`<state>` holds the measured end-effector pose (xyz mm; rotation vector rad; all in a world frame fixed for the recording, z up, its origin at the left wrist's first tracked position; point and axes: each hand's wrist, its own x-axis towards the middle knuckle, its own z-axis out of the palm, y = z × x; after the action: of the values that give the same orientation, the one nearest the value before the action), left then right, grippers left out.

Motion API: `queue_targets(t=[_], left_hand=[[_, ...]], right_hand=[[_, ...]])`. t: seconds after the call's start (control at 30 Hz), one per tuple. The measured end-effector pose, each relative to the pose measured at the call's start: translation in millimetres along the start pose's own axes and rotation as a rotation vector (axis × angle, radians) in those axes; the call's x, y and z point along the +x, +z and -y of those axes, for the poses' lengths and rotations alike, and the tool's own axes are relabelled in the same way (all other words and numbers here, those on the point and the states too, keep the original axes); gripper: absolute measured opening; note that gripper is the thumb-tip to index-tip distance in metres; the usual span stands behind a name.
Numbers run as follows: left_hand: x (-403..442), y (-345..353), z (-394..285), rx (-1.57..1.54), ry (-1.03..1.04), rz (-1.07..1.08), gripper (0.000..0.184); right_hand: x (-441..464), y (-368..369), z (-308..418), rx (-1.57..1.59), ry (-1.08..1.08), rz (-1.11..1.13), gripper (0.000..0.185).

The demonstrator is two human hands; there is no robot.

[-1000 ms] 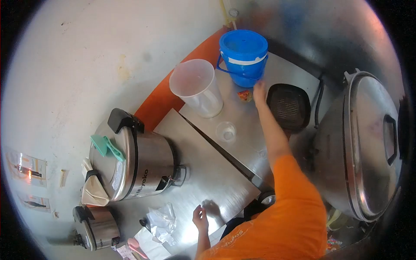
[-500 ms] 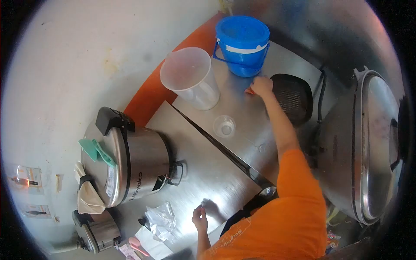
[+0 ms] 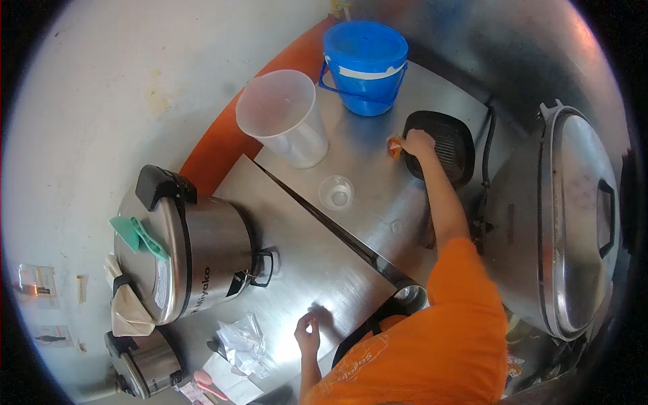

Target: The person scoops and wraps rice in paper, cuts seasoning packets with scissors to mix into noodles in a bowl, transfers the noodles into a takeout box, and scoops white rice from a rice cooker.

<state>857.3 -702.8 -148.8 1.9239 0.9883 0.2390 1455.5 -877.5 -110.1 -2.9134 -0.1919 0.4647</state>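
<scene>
My right hand [image 3: 420,143] pinches a small orange-and-white packet [image 3: 395,146] over the left edge of the black ridged pan [image 3: 453,150]. Near the front of the steel table [image 3: 297,256], my left hand [image 3: 307,333] has its thumb and fingertips pressed together; whether something small is between them is too small to tell. A small clear cup [image 3: 336,194] stands left of my right forearm. Behind it are a tall translucent container [image 3: 300,138] and a blue lidded bucket [image 3: 366,84].
A large Miyako rice cooker [image 3: 219,256] with a green scoop [image 3: 138,236] on its lid stands left, near a smaller cooker [image 3: 152,364]. Clear plastic [image 3: 244,344] and a pink spoon [image 3: 209,383] lie at the front left. A big lidded steel vessel [image 3: 520,229] stands right.
My right hand has taken hold of the packet and moved it from beside the bucket towards the pan. My left hand stays low over the table. The view has shifted slightly.
</scene>
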Motion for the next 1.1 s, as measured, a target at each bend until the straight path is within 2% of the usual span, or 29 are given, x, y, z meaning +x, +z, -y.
queue_targets(t=[0.17, 0.27, 0.37, 0.47, 0.57, 0.67, 0.77, 0.87, 0.97, 1.07, 1.1], left_hand=[[0, -2, -4, 0.042, -0.015, 0.018, 0.021], [-1, -2, -5, 0.041, -0.034, 0.009, 0.021], [-2, 0, -1, 0.055, -0.052, 0.006, 0.022], [-3, 0, 0, 0.077, -0.042, 0.015, 0.022], [-1, -2, -4, 0.062, -0.032, 0.007, 0.023], [-4, -2, 2, 0.034, -0.045, -0.013, 0.023], [-10, -2, 9, 0.064, -0.022, -0.027, 0.022], [-13, -4, 6, 0.072, 0.000, -0.004, 0.019], [-17, -8, 9, 0.048, -0.014, 0.002, 0.018], [-17, -7, 7, 0.013, 0.004, -0.029, 0.017], [-18, -8, 5, 0.020, 0.008, -0.035, 0.016]], right_hand=[[2, 0, -5, 0.020, 0.007, 0.020, 0.049], [8, 2, -2, 0.170, 0.003, -0.188, 0.051], [37, 2, 11, 0.909, 0.020, -0.365, 0.057], [26, -50, 55, 1.717, 0.199, -0.104, 0.057], [68, -45, 58, 1.733, 0.129, -0.101, 0.066], [125, -5, 44, 1.552, 0.082, 0.061, 0.064], [90, -31, 71, 1.898, 0.249, -0.082, 0.052], [101, -30, 66, 1.947, 0.171, -0.044, 0.046], [93, -40, 80, 2.121, 0.168, -0.228, 0.050], [80, -49, 81, 2.240, 0.203, -0.217, 0.061], [61, -57, 82, 2.254, 0.235, -0.221, 0.059]])
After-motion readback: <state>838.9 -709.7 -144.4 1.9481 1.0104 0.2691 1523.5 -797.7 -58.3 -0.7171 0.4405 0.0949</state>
